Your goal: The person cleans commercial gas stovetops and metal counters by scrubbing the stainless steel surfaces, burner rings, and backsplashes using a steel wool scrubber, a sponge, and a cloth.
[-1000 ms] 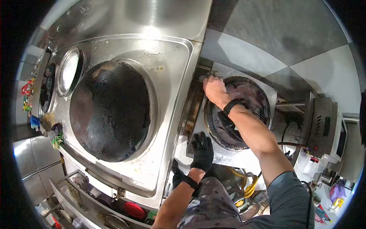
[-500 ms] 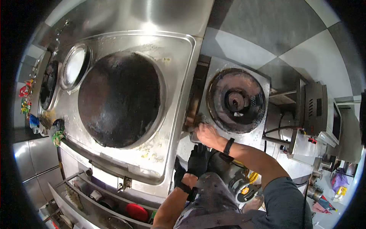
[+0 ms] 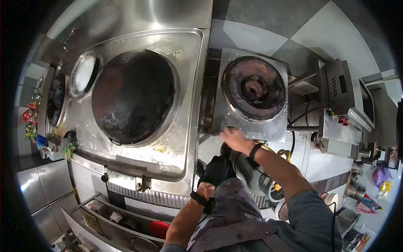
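Head: right hand (image 3: 236, 140) near burner (image 3: 253, 87), appliance panel (image 3: 343, 84) illegible.

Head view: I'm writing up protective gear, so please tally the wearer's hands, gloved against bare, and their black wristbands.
Gloved hand (left): 1
Bare hand (right): 1
Black wristbands: 2
Total: 4

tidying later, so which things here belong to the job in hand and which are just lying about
Likely in the job: right hand, gloved left hand, possible scouring pad (blurred), round burner

Likely lying about: large black pan, red round item, purple bag
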